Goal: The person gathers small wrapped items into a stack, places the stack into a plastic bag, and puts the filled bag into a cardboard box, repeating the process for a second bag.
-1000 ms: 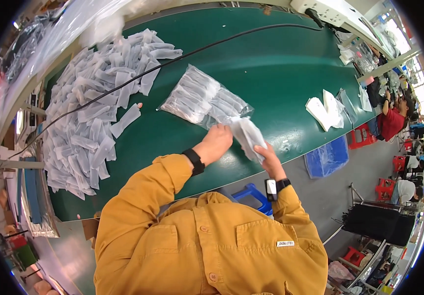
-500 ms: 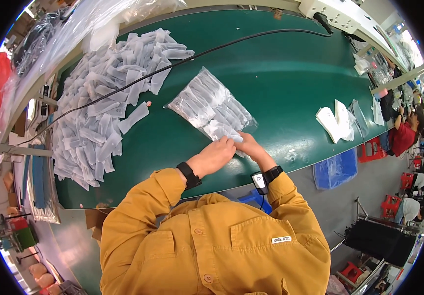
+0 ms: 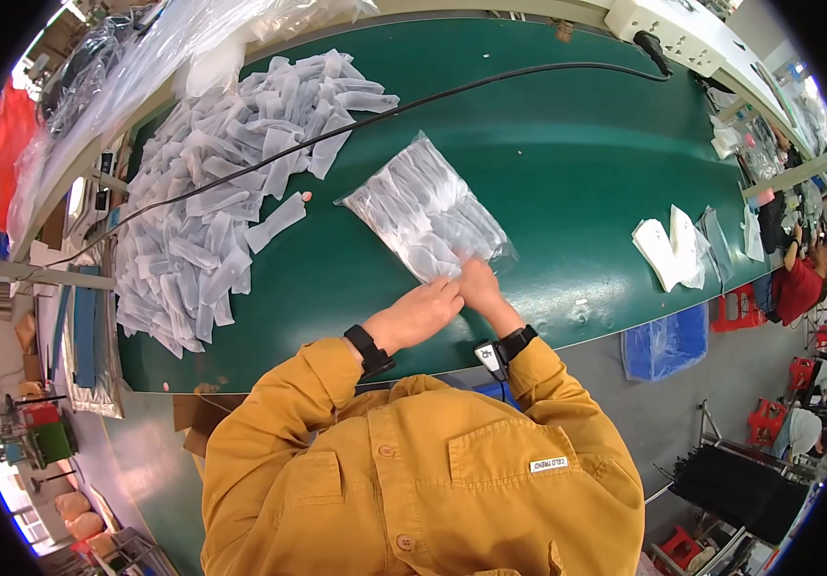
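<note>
A clear plastic bag [image 3: 423, 197] lies slantwise on the green table, filled with rows of small whitish translucent packets. My left hand [image 3: 421, 315] is closed, its fingertips pinching the bag's near edge. Beside it, my right hand [image 3: 482, 288] reaches at the same end of the bag; its fingertips are partly covered by the film and blurred, so their grip is unclear. To the left spreads a large heap of similar loose packets [image 3: 212, 192]. One packet [image 3: 277, 223] with a small orange-pink end lies at the heap's right edge, nearest the bag.
A black cable [image 3: 413, 104] runs across the heap and table to a white power strip [image 3: 668, 34]. White folded pieces [image 3: 668, 252] lie at the table's right. Below that edge stands a blue bin [image 3: 665, 344]. Plastic film [image 3: 135, 106] hangs over the left shelf; a person in red [image 3: 802, 288] sits far right.
My right hand has pushed forward against the bag's near end. The packet that stuck out there now sits farther in. The whole view has shifted slightly.
</note>
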A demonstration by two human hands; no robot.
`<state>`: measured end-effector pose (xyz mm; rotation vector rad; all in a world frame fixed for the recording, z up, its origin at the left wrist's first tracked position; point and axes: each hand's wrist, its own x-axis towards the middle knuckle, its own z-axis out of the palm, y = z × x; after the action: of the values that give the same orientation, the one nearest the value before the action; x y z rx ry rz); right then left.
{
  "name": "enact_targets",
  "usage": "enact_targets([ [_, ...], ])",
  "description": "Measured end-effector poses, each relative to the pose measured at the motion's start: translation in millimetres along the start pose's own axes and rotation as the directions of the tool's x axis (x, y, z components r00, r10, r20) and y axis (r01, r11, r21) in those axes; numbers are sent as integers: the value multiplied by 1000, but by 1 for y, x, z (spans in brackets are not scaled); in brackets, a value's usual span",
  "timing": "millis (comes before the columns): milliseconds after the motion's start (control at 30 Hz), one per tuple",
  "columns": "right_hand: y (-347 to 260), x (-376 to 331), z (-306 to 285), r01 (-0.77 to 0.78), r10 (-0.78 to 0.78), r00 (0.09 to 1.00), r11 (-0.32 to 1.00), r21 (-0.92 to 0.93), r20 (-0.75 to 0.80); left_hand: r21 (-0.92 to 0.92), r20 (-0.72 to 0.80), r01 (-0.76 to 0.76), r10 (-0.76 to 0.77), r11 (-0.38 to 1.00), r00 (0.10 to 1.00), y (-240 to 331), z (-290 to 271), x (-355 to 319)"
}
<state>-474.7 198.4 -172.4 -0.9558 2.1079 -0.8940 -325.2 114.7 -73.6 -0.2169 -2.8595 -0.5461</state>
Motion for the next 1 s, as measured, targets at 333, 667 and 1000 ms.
enact_targets([
  [333,-23,-24,36,463,-615,723,770,-439,-316,-62,69,-11,15,998,997,-4,13,-21],
  [667,-16,-2,41,424,-672,694,670,-609,-257,-79,63,12,-7,997,998,-11,14,-28],
  [1000,-11,9,11,187,-389,822,874,-448,-416,-60,72,98,-93,993,993,-9,19,-26],
])
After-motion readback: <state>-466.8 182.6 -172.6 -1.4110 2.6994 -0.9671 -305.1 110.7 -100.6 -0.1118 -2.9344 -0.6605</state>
